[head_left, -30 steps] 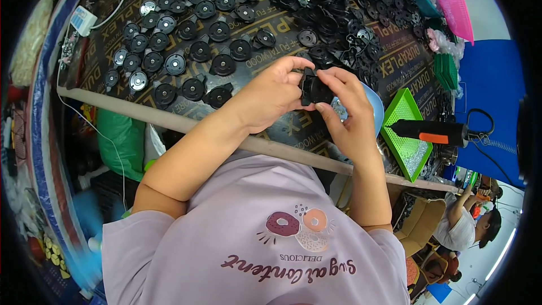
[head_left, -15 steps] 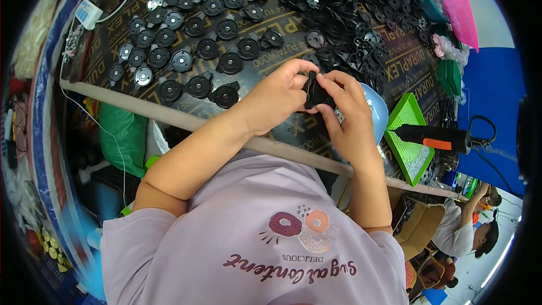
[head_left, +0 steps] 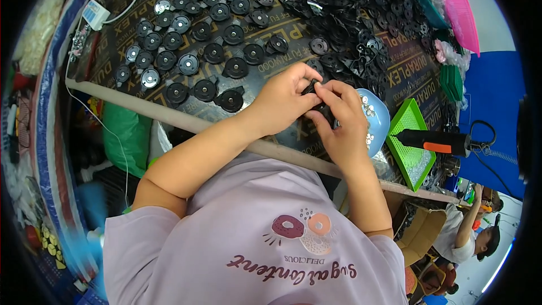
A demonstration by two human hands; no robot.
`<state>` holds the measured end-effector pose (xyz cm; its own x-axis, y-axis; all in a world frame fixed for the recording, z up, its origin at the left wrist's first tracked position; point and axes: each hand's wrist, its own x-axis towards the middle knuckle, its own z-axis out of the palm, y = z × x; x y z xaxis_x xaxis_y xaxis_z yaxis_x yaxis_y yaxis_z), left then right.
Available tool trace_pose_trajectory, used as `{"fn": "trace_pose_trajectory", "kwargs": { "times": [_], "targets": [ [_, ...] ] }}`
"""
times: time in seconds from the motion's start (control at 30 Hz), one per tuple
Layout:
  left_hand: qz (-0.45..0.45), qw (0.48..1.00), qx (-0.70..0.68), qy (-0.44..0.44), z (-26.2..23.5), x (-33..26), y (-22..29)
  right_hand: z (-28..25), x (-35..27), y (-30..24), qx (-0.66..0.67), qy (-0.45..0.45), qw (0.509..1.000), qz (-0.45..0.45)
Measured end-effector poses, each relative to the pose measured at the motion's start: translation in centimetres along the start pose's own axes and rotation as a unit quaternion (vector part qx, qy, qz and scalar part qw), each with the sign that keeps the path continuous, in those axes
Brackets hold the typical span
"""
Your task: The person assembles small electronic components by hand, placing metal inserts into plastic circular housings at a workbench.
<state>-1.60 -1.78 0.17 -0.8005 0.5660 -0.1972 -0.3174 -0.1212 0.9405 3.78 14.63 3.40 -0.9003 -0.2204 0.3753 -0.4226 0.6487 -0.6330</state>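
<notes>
Over the front part of the table, both my hands hold one small black plastic part [head_left: 320, 107] between them. My left hand [head_left: 288, 97] pinches it from the left, thumb and index finger closed at its upper end. From the right, the fingers of my right hand [head_left: 345, 121] grip the same part, and they hide much of its shape. Close beside my right hand stands a light blue dish [head_left: 380, 124] with small shiny metal pieces in it. Left of my hands, round black parts with metal centres [head_left: 235, 68] lie spread in loose rows.
A large heap of black parts [head_left: 355, 17] covers the back right. A green tray [head_left: 415, 175] with small clear pieces stands right, a black-and-orange power screwdriver [head_left: 440, 142] lying across it. A pale rail [head_left: 135, 101] edges the table's front. Another person [head_left: 460, 231] sits far right.
The black part has turned and sunk deeper between my fingers. My right hand has dropped slightly, showing more of the blue dish. The whole view has shifted a little.
</notes>
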Motion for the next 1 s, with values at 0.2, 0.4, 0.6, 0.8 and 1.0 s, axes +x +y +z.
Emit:
{"fn": "trace_pose_trajectory", "kwargs": {
  "times": [0.2, 0.4, 0.6, 0.8, 1.0],
  "targets": [
    [0.097, 0.956, 0.261, 0.087, -4.8, 5.0, 4.7, 0.0, 1.6, 2.0, -0.091, 0.009, 0.995, 0.049],
    [0.15, 0.787, 0.56, 0.212, -8.7, 10.9, 5.3, 3.3, 3.9, 0.1, -0.178, -0.127, 0.975, 0.03],
    [0.069, 0.768, 0.596, 0.224, -9.1, 11.0, 4.4, 3.6, 6.2, 2.3, -0.157, -0.074, 0.985, 0.023],
    [0.088, 0.68, 0.706, 0.175, -8.3, 10.2, 5.4, 3.6, 9.9, 5.7, -0.303, 0.022, 0.95, -0.079],
    [0.178, 0.692, 0.678, 0.175, -9.3, 15.5, 4.8, 4.1, 10.1, 6.9, -0.429, -0.071, 0.9, -0.025]
  ]
}}
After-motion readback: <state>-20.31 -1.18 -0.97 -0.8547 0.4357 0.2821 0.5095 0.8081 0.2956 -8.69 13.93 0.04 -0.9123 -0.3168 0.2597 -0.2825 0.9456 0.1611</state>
